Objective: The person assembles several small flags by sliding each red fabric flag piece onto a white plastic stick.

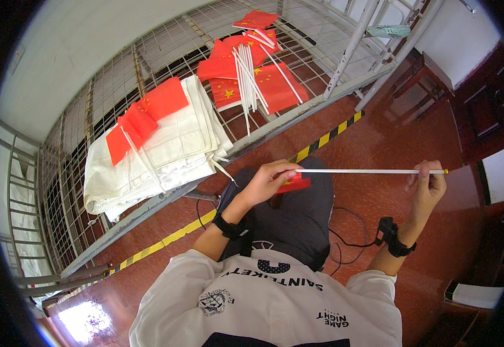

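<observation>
"Red-brown floor (402, 231) spread below, and a wire-mesh bed (61, 196) stood to the upper left. What was on it?"

"A white stack (188, 124) with red flags (169, 98) across its top, and farther right a loose pile (226, 91) of flags and white sticks."

"And the flag (339, 171) being handled?"

"It reached from the left hand (268, 182) to the right hand (428, 188), apart from the bed. Its thin white pole (373, 172) looked light and fairly stiff, though it might have bent if pressed midway. The red cloth (299, 185) seemed soft and quick to crease."

"Where was it best held?"

"Near the pole's ends, I judged; a light pinch looked enough, though so smooth a surface could have slipped or rolled."

"How did the fingers sit?"

"The left ones were pinched narrow on the pole's left end, with the cloth partly hidden just below them. The right ones were narrowed about the other end, its gold tip (446, 172) poking just past them. How firmly they pressed, I couldn't tell."
</observation>
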Motion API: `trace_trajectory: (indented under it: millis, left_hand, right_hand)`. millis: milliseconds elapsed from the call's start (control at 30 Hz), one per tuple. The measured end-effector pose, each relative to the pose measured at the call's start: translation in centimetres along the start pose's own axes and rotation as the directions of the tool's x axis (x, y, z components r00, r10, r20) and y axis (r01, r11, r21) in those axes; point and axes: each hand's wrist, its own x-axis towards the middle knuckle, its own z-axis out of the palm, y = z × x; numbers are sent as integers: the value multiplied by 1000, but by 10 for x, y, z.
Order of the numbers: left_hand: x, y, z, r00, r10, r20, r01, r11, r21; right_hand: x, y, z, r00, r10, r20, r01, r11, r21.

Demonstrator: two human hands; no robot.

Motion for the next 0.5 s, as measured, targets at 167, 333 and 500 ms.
trace_trajectory:
  millis: [167, 333, 500]
  left_hand:
    - [1, -4, 2, 1000, 10, 21, -11, 999, 46]
    - [3, 0, 7, 998, 4, 58, -7, 998, 60]
    - [6, -4, 11, 991, 125, 37, -129, 981, 146]
  right_hand:
    - [4, -15, 15, 997, 32, 66, -41, 989, 140]
    - [2, 4, 28, 982, 187, -6, -185, 977, 110]
    - [-5, 12, 58, 926, 262, 272, -310, 938, 151]
